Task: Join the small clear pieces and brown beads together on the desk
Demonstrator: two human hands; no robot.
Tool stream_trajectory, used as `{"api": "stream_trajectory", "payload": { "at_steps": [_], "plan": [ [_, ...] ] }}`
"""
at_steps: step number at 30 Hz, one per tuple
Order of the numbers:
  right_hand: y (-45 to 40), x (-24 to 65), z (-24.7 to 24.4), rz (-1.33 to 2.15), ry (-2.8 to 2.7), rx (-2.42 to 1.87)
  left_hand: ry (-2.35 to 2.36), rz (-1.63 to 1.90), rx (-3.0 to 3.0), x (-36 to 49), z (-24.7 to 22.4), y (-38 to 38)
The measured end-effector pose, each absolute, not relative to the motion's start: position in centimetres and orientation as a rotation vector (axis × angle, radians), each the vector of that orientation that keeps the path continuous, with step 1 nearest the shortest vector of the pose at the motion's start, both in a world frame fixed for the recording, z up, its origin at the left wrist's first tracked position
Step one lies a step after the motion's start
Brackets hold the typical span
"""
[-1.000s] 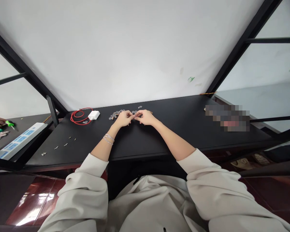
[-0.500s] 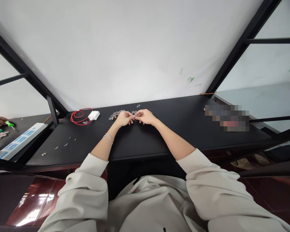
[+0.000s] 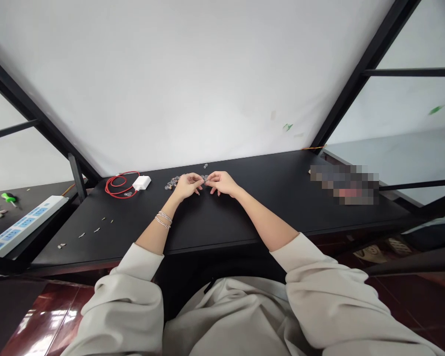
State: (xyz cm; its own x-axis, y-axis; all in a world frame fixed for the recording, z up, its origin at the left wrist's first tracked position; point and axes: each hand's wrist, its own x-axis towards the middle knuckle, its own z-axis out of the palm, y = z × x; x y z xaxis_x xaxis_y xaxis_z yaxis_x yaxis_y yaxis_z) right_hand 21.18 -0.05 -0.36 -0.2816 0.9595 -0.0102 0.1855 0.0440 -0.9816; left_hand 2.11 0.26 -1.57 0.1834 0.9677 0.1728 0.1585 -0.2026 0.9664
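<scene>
Curling left hand (image 3: 187, 186) and right hand (image 3: 222, 183) inward at frame centre | cannot tell whether gripping anything | reaching to small clear pieces (image 3: 171, 183), centre and left-of-centre, on black table (image 3: 211, 222)

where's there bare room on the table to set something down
Widest: the table between the right hand and the blurred item. A smaller patch lies between the forearms. Crowded: the clear pieces by the left hand, and the cable and charger.

1 boxy white plastic charger (image 3: 142, 183), 1 coiled red cable (image 3: 113, 194), 1 green-handled screwdriver (image 3: 9, 199), 1 white power strip (image 3: 25, 223); small clear plastic pieces (image 3: 171, 183) uncountable.
</scene>
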Motion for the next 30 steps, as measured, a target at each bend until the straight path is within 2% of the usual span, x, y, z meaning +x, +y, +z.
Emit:
{"api": "stream_trajectory", "payload": {
  "at_steps": [11, 30],
  "plan": [
    [0.47, 21.4, -1.14, 1.161, -1.678, -1.139, 0.931, 1.04, 1.445, 2.15, -1.37, -0.48],
    [-0.13, 21.54, -1.03, 1.006, -1.799, -1.124, 1.071, 1.074, 1.401, 2.4, -1.89, -0.06]
  ]
}}
